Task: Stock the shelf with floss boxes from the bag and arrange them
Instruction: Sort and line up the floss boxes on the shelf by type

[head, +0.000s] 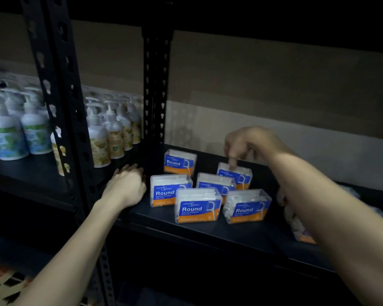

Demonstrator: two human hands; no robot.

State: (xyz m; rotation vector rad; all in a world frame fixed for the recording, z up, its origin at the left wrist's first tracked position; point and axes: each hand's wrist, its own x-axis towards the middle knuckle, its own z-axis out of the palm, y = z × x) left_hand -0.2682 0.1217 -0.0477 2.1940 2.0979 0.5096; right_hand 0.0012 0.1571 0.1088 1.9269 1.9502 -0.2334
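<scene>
Six floss boxes [197,188] are sitting on the dark shelf [208,230] between our hands. Our right hand [248,144] is hanging loosely curled, one fingertip [232,166] touching the back-right box [241,175], gripping nothing. Our left hand [125,184] is lying flat and spread, just left of the cluster.

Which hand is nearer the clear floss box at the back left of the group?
Left. The left hand rests flat on the black shelf just left of that back-left clear floss box; the right hand is farther right, its fingers touching another box.
</scene>
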